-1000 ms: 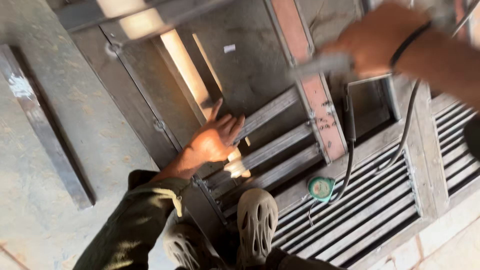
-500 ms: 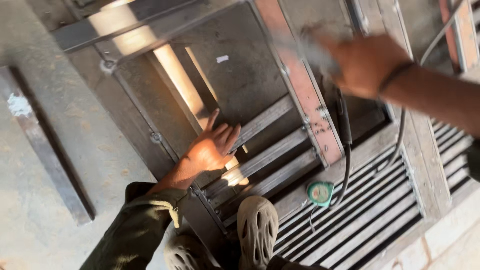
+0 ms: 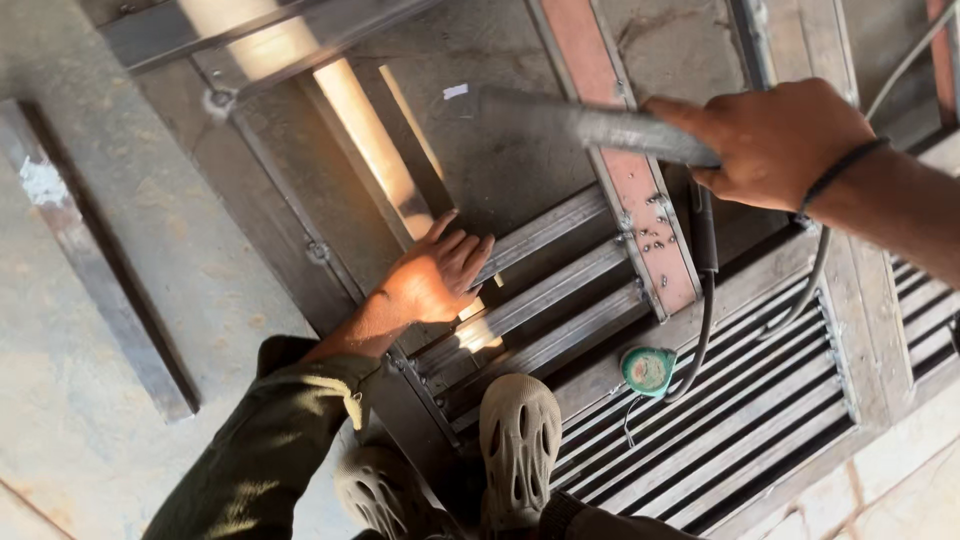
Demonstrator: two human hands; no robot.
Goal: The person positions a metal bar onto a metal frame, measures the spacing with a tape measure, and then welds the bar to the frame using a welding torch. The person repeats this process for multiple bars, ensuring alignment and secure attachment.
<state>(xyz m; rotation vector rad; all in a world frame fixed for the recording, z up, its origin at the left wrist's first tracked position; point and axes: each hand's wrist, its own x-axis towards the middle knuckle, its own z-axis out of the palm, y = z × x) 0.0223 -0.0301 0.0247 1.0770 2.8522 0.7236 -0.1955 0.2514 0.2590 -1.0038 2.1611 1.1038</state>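
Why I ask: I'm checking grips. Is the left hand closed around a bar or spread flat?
Spread flat. The left hand lies palm down, fingers extended, on the slanted metal slats; no finger curls around one.

Round green tape measure (image 3: 648, 369) on dark slatted metal grille (image 3: 760, 420); loose grey steel bar (image 3: 95, 270) flat on concrete floor (image 3: 60, 420); beige perforated shoe (image 3: 518, 440) below.

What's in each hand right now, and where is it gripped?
Right hand grips a grey metal bar at its near end. Left hand holds nothing; it presses flat on a steel slat.
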